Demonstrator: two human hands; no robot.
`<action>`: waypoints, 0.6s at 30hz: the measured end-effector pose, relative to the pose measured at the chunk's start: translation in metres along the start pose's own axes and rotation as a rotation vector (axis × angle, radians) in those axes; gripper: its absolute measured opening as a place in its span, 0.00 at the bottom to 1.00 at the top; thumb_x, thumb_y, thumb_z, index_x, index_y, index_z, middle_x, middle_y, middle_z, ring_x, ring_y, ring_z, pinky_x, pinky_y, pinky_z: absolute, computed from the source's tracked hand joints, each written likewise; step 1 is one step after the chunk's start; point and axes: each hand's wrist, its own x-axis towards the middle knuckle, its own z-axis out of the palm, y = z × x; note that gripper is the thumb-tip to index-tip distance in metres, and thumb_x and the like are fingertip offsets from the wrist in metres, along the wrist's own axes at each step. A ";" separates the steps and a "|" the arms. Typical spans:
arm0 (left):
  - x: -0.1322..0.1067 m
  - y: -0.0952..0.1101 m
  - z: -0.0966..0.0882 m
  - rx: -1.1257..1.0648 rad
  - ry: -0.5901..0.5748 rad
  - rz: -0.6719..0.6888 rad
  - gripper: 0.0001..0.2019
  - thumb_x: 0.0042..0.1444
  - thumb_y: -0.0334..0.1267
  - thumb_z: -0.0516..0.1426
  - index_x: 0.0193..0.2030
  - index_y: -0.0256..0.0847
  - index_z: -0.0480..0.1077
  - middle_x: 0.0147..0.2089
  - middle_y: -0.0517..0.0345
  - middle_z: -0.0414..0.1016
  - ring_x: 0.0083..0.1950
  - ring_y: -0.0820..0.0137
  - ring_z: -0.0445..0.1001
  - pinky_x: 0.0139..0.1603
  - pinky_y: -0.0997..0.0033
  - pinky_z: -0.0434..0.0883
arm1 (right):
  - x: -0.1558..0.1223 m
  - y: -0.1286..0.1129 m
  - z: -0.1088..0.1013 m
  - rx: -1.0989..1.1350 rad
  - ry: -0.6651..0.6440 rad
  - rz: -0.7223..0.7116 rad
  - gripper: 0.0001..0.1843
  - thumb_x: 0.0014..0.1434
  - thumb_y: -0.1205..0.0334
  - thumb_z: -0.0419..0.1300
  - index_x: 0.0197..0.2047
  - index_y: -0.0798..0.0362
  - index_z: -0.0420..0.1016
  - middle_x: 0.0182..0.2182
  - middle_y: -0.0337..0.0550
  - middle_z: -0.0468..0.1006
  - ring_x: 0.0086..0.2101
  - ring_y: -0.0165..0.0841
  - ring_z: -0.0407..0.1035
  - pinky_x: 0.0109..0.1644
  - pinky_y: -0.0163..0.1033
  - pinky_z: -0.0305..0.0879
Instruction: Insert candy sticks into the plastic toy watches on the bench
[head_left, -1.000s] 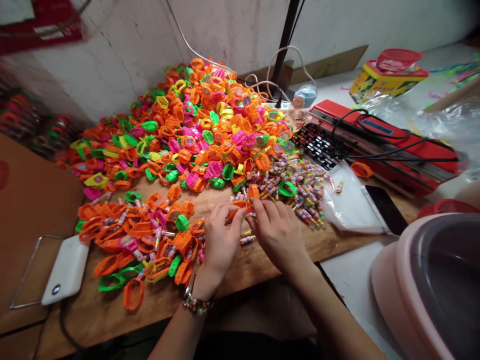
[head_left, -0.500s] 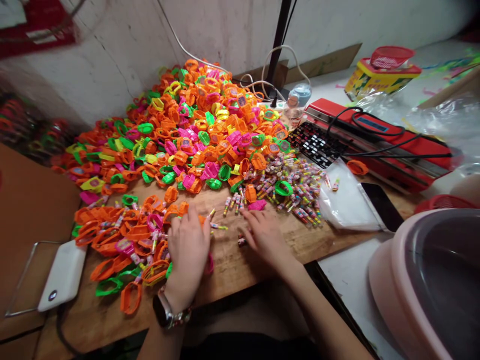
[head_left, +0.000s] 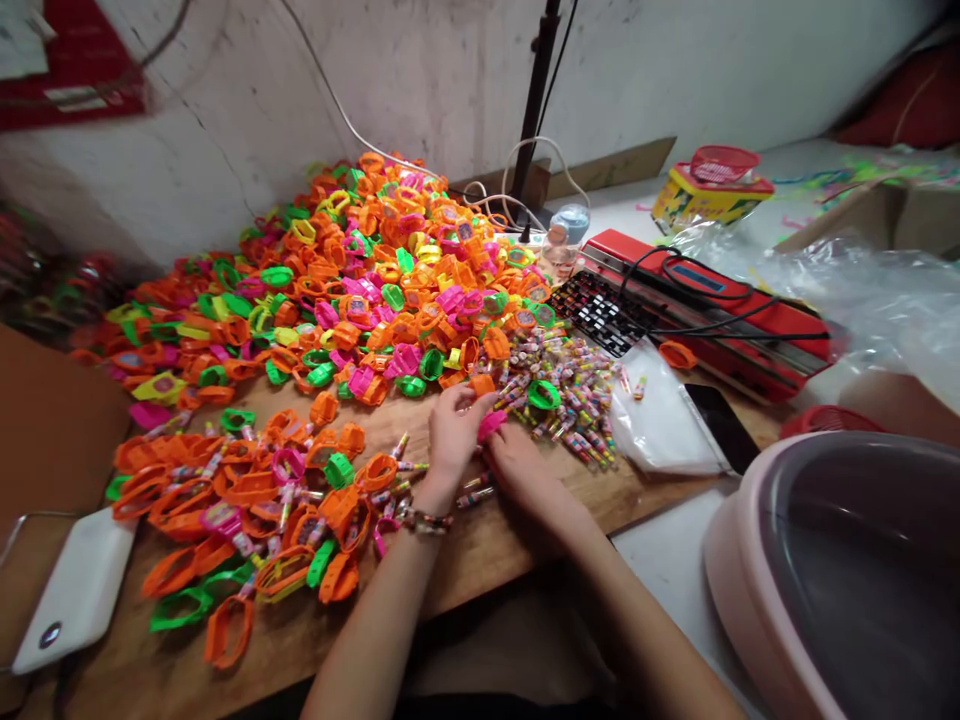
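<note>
a small pink plastic toy piece (head_left: 491, 424), glossy, is pinched by my left hand (head_left: 452, 432) fingertips; my right hand (head_left: 523, 464) touches it from below, curled, beside the mixed-colour candy pile (head_left: 577, 385).

A small packing workshop is shown: a wooden bench (head_left: 480, 560) is heaped with plastic toy rings (head_left: 360, 270), beside a red heat sealer (head_left: 720, 310) and clear bags (head_left: 656, 425)

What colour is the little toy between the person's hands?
Pink. The toy piece sits between the left hand and right hand, seen in the head view.
</note>
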 end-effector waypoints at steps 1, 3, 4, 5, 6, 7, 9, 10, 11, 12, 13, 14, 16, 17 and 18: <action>-0.005 0.002 -0.008 -0.085 0.007 -0.028 0.10 0.53 0.40 0.62 0.35 0.38 0.67 0.36 0.58 0.71 0.38 0.69 0.75 0.44 0.66 0.73 | -0.001 0.002 -0.005 0.064 0.015 0.002 0.12 0.61 0.73 0.49 0.43 0.60 0.71 0.40 0.54 0.73 0.41 0.39 0.68 0.47 0.44 0.67; -0.015 0.009 -0.023 -0.232 0.011 -0.074 0.15 0.55 0.46 0.60 0.43 0.39 0.65 0.34 0.61 0.71 0.34 0.72 0.76 0.41 0.66 0.75 | -0.004 0.003 -0.020 0.196 0.049 0.009 0.10 0.65 0.68 0.48 0.44 0.57 0.69 0.39 0.49 0.73 0.39 0.35 0.69 0.45 0.40 0.68; -0.021 0.012 -0.030 -0.285 0.004 -0.087 0.18 0.54 0.47 0.61 0.46 0.40 0.64 0.34 0.62 0.71 0.34 0.72 0.76 0.41 0.66 0.76 | -0.006 0.001 -0.028 0.249 0.063 0.013 0.11 0.67 0.65 0.46 0.45 0.56 0.68 0.38 0.48 0.74 0.38 0.34 0.70 0.43 0.38 0.69; -0.027 0.016 -0.036 -0.332 -0.014 -0.098 0.21 0.53 0.48 0.61 0.48 0.41 0.64 0.34 0.62 0.72 0.36 0.72 0.77 0.43 0.65 0.76 | -0.009 -0.003 -0.036 0.311 0.081 0.021 0.12 0.68 0.63 0.44 0.46 0.55 0.67 0.38 0.46 0.74 0.36 0.32 0.70 0.41 0.37 0.69; -0.032 0.020 -0.041 -0.379 -0.039 -0.108 0.23 0.51 0.48 0.63 0.49 0.41 0.65 0.35 0.62 0.73 0.37 0.71 0.77 0.44 0.65 0.76 | -0.011 -0.009 -0.043 0.393 0.109 0.033 0.12 0.69 0.61 0.43 0.47 0.54 0.65 0.38 0.45 0.74 0.35 0.31 0.70 0.39 0.36 0.70; -0.037 0.023 -0.045 -0.425 -0.066 -0.116 0.24 0.49 0.48 0.64 0.50 0.40 0.66 0.37 0.60 0.74 0.39 0.70 0.78 0.45 0.64 0.76 | -0.013 -0.016 -0.050 0.496 0.146 0.049 0.12 0.69 0.60 0.43 0.49 0.53 0.64 0.39 0.44 0.74 0.34 0.30 0.70 0.37 0.35 0.70; -0.046 0.029 -0.050 -0.496 -0.106 -0.127 0.23 0.46 0.46 0.66 0.48 0.40 0.70 0.42 0.56 0.76 0.43 0.68 0.78 0.48 0.63 0.76 | -0.016 -0.031 -0.059 0.717 0.224 0.087 0.13 0.69 0.60 0.46 0.53 0.52 0.63 0.39 0.43 0.75 0.33 0.29 0.70 0.35 0.35 0.69; -0.049 0.030 -0.051 -0.513 -0.108 -0.125 0.22 0.46 0.45 0.67 0.47 0.40 0.71 0.44 0.54 0.77 0.44 0.67 0.78 0.48 0.63 0.76 | -0.016 -0.039 -0.062 0.803 0.259 0.107 0.14 0.68 0.60 0.48 0.55 0.51 0.63 0.39 0.43 0.75 0.33 0.29 0.70 0.35 0.35 0.69; -0.052 0.032 -0.051 -0.512 -0.097 -0.116 0.22 0.46 0.44 0.67 0.47 0.40 0.71 0.46 0.53 0.77 0.46 0.66 0.78 0.49 0.62 0.76 | -0.016 -0.046 -0.064 0.850 0.285 0.126 0.15 0.67 0.59 0.49 0.56 0.51 0.64 0.39 0.43 0.75 0.33 0.30 0.70 0.35 0.35 0.69; -0.054 0.033 -0.051 -0.497 -0.076 -0.102 0.21 0.46 0.43 0.67 0.47 0.40 0.72 0.47 0.53 0.78 0.47 0.65 0.77 0.50 0.61 0.76 | -0.016 -0.052 -0.064 0.850 0.299 0.139 0.16 0.67 0.59 0.49 0.57 0.50 0.65 0.40 0.44 0.75 0.33 0.30 0.70 0.36 0.36 0.69; -0.057 0.034 -0.051 -0.480 -0.054 -0.089 0.21 0.46 0.43 0.67 0.47 0.40 0.72 0.47 0.53 0.78 0.48 0.64 0.77 0.50 0.61 0.76 | -0.016 -0.056 -0.065 0.824 0.311 0.149 0.17 0.67 0.60 0.49 0.57 0.50 0.66 0.41 0.45 0.75 0.34 0.30 0.70 0.38 0.37 0.70; -0.058 0.036 -0.051 -0.468 -0.037 -0.076 0.21 0.45 0.42 0.67 0.47 0.40 0.73 0.48 0.53 0.78 0.48 0.64 0.77 0.51 0.60 0.75 | -0.015 -0.059 -0.065 0.784 0.331 0.154 0.17 0.67 0.60 0.49 0.56 0.50 0.67 0.42 0.46 0.74 0.36 0.31 0.70 0.41 0.39 0.70; -0.061 0.038 -0.050 -0.448 -0.018 -0.053 0.21 0.45 0.42 0.68 0.46 0.40 0.73 0.47 0.53 0.79 0.48 0.64 0.78 0.51 0.61 0.75 | -0.015 -0.063 -0.065 0.693 0.377 0.142 0.17 0.67 0.61 0.48 0.56 0.51 0.68 0.45 0.47 0.74 0.43 0.33 0.70 0.48 0.42 0.69; -0.063 0.039 -0.050 -0.436 -0.014 -0.042 0.20 0.45 0.41 0.68 0.45 0.40 0.74 0.46 0.54 0.79 0.47 0.65 0.78 0.51 0.61 0.75 | -0.015 -0.064 -0.065 0.649 0.398 0.131 0.17 0.67 0.61 0.48 0.56 0.51 0.69 0.46 0.48 0.74 0.46 0.35 0.70 0.51 0.44 0.68; -0.064 0.039 -0.051 -0.423 -0.010 -0.030 0.20 0.45 0.41 0.68 0.45 0.40 0.74 0.45 0.54 0.79 0.47 0.65 0.78 0.51 0.62 0.75 | -0.015 -0.065 -0.065 0.610 0.417 0.120 0.17 0.67 0.62 0.48 0.56 0.52 0.69 0.46 0.49 0.74 0.48 0.35 0.69 0.53 0.44 0.67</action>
